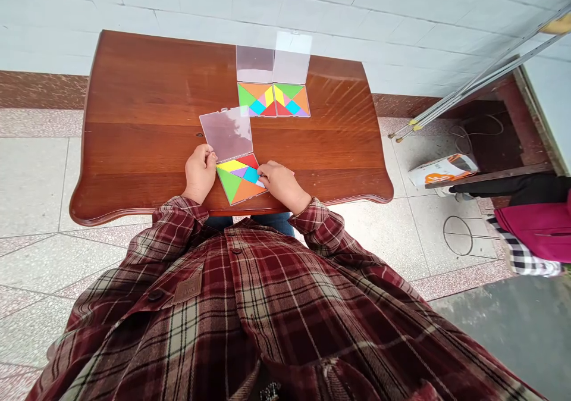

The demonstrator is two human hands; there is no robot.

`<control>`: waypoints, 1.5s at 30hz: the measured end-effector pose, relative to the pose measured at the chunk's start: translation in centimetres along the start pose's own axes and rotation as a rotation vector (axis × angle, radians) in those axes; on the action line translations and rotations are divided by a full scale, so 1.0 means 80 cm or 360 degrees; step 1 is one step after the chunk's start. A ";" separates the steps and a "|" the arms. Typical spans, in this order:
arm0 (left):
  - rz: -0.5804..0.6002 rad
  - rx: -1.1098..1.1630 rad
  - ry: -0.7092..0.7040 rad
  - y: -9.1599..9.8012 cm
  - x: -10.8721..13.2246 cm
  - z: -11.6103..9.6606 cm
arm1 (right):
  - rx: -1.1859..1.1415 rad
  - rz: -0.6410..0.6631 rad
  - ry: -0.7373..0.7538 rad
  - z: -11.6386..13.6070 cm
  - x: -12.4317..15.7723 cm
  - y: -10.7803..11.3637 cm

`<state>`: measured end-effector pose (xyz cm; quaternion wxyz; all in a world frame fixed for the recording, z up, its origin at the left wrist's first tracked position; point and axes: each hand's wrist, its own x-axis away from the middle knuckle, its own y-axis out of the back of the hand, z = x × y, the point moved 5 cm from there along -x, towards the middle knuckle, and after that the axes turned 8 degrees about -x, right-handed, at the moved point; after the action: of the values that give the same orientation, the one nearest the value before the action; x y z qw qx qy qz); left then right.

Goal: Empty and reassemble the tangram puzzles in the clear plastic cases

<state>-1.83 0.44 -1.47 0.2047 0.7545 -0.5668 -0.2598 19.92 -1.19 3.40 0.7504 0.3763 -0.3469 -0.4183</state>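
Observation:
A tangram case with coloured pieces [229, 185] lies near the table's front edge, its clear lid [226, 133] opened away from me. My left hand [200, 172] is closed at the case's left side, fingertips by the lid's lower left corner; what it grips is too small to make out. My right hand [282, 184] rests over the right side of the case, fingers pressed together near the blue square piece; anything between them is hidden. Green, yellow, purple, red, blue and orange pieces show in the tray.
Two more open tangram cases [256, 100] [291, 100] stand side by side at the back of the wooden table [147, 145], lids towards the tiled wall. On the floor at the right are a white and orange box [444, 169] and a person's dark-trousered legs [521, 190].

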 end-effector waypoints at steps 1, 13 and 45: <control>-0.0002 0.0004 0.0002 0.000 0.000 0.000 | 0.0008 0.0001 -0.0006 0.000 -0.001 -0.001; 0.0019 -0.0008 0.0029 0.000 0.000 0.000 | 0.0006 -0.0017 0.0044 0.002 -0.006 -0.005; 0.0014 -0.0061 -0.0002 -0.003 -0.005 0.008 | -0.0066 -0.0239 -0.0541 -0.107 0.030 0.025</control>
<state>-2.15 0.87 -2.02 0.2199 0.7479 -0.5651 -0.2701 28.75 -0.24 1.52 0.6551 0.3095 -0.4311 -0.5377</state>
